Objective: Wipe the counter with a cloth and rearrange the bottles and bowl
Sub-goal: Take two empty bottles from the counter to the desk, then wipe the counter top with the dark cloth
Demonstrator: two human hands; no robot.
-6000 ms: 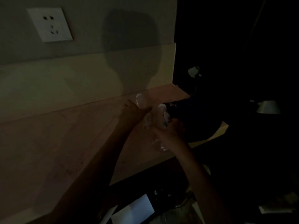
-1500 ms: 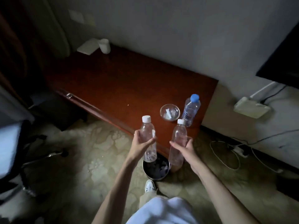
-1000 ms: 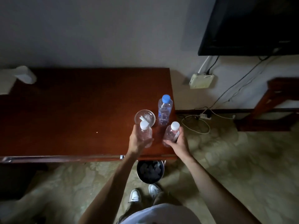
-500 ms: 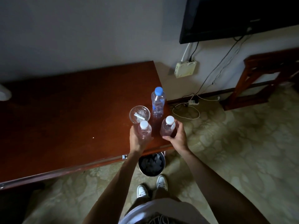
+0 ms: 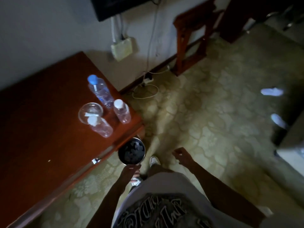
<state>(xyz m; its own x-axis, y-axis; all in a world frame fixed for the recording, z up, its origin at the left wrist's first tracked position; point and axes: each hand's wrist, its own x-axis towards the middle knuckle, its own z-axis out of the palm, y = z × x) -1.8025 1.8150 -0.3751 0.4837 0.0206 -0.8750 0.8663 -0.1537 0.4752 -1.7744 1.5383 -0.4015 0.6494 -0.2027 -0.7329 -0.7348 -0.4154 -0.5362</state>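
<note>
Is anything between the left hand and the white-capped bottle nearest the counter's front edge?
Nothing visible blocks it. The left hand hangs off the counter, above the floor beside the round bin. The nearest white-capped bottle stands close to the front edge, the glass bowl behind it.

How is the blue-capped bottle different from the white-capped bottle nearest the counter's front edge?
The blue-capped bottle has a blue cap and a printed label; the white-capped bottle nearest the front edge has a white cap and no visible label. The blue-capped bottle stands behind the glass bowl; the other stands in front. Both are clear plastic, upright, with no hand on them.
</note>
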